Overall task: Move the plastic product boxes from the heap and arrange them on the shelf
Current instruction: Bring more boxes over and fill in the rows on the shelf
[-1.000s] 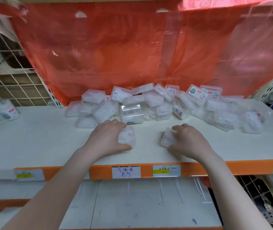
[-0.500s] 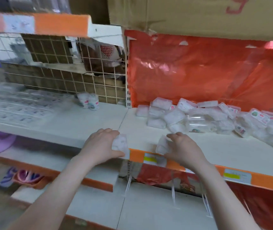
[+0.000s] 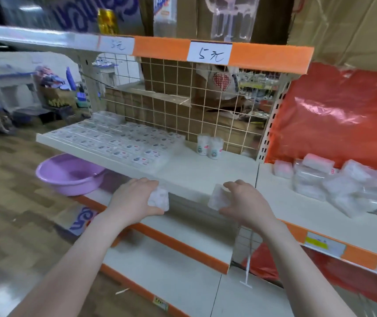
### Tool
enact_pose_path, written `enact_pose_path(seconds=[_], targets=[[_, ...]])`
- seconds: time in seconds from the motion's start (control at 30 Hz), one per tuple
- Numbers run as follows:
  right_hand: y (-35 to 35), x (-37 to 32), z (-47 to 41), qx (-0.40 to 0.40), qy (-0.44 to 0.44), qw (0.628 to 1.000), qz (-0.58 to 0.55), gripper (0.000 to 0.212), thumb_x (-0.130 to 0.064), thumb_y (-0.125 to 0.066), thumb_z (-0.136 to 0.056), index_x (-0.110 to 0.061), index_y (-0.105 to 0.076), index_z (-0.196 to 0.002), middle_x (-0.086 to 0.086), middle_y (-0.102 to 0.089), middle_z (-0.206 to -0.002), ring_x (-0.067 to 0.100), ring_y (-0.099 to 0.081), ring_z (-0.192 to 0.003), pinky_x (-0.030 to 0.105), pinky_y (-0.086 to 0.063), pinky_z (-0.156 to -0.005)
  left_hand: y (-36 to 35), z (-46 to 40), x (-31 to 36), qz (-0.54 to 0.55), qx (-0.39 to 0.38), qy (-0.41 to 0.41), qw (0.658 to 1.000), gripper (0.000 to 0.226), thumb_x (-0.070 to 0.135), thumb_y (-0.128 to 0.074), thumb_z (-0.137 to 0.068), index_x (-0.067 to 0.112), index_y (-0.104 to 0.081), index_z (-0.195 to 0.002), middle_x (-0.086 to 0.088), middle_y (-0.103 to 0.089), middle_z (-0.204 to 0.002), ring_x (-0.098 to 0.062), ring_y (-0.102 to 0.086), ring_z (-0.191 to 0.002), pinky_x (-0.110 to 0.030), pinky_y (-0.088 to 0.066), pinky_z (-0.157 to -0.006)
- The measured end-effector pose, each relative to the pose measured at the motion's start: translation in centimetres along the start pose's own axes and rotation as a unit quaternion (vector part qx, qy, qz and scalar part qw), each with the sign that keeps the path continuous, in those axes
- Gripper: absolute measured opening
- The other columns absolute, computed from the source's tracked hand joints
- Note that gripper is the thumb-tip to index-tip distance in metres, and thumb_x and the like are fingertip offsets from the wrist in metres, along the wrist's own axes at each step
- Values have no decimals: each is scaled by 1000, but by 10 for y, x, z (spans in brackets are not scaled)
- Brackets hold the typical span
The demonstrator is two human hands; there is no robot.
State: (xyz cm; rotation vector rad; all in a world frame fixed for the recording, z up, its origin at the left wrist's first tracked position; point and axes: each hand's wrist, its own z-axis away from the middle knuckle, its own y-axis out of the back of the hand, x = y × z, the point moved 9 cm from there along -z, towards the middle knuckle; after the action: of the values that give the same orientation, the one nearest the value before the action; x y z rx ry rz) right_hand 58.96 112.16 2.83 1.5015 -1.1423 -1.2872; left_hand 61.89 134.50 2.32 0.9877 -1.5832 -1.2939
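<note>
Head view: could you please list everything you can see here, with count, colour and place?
Heap: many clear boxes, white contents, on the right shelf before the red sheet.
Arranged boxes: several flat rows, clear with small labels, left part of the middle shelf; count blurred.
Tubs: two, clear-white, standing at the back of the middle shelf by the wire grid.
Basin: one, purple, on the shelf below, left.
Price tag: one, white, on the orange top edge.
Left hand: holds one clear box before the middle shelf.
Right hand: holds another clear box.
</note>
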Motion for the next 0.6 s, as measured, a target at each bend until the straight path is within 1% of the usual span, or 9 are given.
enact_pose_path(seconds=[0.07,0.17,0.27,0.37,0.4,0.47,0.53,0.6], targets=[[-10,-21,-20,-5,9,1000,2,54,-32,-65,-76,-13,-51,-125,7,-53,-116,25,-50,-111,34,-46,-87,2,-3,-27,5,2,15,1000,65,56,-66,-72,23,-49,-126,2,-53,-122,-22,-46,-114,-30,-41,-88],[-27,-51,-55,-8,19,1000,-5,54,-33,-66,-75,-15,-52,-124,6,-54,-114,24,-50,-110,33,-46,-84,6,-16,-68,14,4,29,999,63,53,-68,-71,22,-51,-124,0,-54,-116,-23,-48,-110,-33,-42,-87],[-44,-80,-98,-10,30,999,-9,54,-33,-67,-74,-15,-52,-123,5,-54,-113,23,-50,-109,31,-44,-79,8,-38,-110,10,14,38,999,65,52,-68,-72,22,-50,-126,1,-54,-122,-22,-48,-113,-31,-41,-87],[-58,-107,-147,1,30,999,-19,51,-31,-67,-72,-15,-55,-118,4,-54,-106,23,-52,-103,28,-40,-68,8,-69,-154,-1,15,41,999,67,54,-67,-74,23,-48,-130,2,-52,-128,-20,-46,-118,-29,-39,-85],[-63,-116,-165,4,27,999,-24,50,-31,-67,-71,-15,-56,-117,4,-54,-105,24,-53,-101,28,-39,-66,8,-81,-169,-8,14,38,999,69,55,-67,-74,23,-46,-132,2,-51,-130,-20,-46,-119,-29,-38,-86],[-73,-134,-202,-3,23,999,-30,52,-32,-68,-72,-16,-55,-119,5,-55,-107,24,-54,-101,27,-38,-67,9,-106,-200,-20,4,31,999,72,55,-66,-76,21,-44,-135,0,-51,-132,-21,-45,-120,-30,-38,-93],[-82,-153,-234,-20,15,999,-31,55,-33,-69,-73,-16,-54,-123,7,-59,-113,25,-55,-104,29,-44,-72,8,-128,-230,-30,-16,31,999,75,56,-64,-78,19,-41,-139,-2,-49,-136,-21,-44,-123,-33,-37,-101],[-89,-172,-264,-28,7,999,-30,52,-32,-68,-73,-14,-58,-120,8,-63,-107,24,-59,-97,29,-47,-69,13,-146,-259,-37,-16,39,998,75,55,-64,-78,20,-39,-140,-2,-47,-138,-22,-43,-124,-33,-37,-101]])
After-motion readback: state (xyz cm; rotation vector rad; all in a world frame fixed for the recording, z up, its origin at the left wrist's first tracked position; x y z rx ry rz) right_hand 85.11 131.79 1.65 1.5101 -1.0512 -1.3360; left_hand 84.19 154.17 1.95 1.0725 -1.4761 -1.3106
